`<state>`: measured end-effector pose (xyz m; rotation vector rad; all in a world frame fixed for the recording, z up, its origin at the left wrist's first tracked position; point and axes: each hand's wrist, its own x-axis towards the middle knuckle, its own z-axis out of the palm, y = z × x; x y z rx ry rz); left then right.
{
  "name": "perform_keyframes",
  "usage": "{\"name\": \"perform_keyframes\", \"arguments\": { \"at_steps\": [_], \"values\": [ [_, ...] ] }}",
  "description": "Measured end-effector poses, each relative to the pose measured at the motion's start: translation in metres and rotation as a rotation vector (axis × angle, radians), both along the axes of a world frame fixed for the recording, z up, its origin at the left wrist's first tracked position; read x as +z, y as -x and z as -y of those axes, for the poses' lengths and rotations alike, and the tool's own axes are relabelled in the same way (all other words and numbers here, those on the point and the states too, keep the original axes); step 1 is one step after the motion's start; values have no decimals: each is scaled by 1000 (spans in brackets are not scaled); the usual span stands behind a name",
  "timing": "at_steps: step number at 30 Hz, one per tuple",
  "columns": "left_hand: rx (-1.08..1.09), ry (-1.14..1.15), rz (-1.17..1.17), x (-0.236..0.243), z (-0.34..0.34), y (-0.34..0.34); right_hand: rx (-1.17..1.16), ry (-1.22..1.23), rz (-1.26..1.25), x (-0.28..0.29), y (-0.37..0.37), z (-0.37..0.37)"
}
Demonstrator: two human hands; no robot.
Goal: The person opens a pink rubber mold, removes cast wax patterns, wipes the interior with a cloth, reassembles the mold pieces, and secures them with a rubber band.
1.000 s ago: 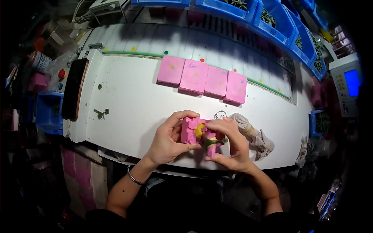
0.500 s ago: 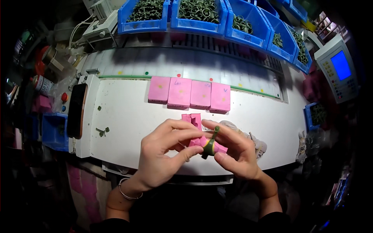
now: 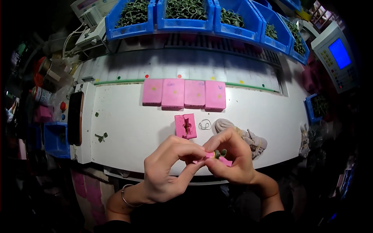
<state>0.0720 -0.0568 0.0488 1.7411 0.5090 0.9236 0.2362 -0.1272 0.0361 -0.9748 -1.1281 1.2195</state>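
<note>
Four pink blocks [image 3: 183, 93] lie in a row at the far side of the white table [image 3: 128, 128]; a fifth, an open pink mould half [image 3: 185, 126], lies nearer, beside one rubber band [image 3: 204, 124]. Left hand [image 3: 171, 167] and right hand [image 3: 233, 157] pinch one small pink piece [image 3: 217, 157] between fingertips, at the near table edge.

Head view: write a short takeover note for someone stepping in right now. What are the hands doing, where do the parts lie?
Left hand and right hand: together pinching a small pink mould piece with a green part at its top, above the white table's near edge.
One open pink mould half lies ahead of the hands, a rubber band beside it.
Four pink blocks sit in a row further back.
Done: one mould lies open.
Left: the row looks untouched.
</note>
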Motion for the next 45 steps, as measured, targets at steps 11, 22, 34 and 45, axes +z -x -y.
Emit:
{"name": "perform_keyframes", "arguments": {
  "at_steps": [11, 22, 34, 45],
  "values": [
    [-35, 109, 5, 3, 4, 9, -33, 48, -92, 7, 11, 13],
    [-132, 309, 47, -11, -2, 9, -177, 199, -13, 11, 15, 16],
    [-256, -25, -50, -2, -14, 8, -67, 294, -29, 22, 5, 14],
    [-306, 205, 54, -14, -12, 15, -175, 256, 40, 24, 14, 21]
  ]
}}
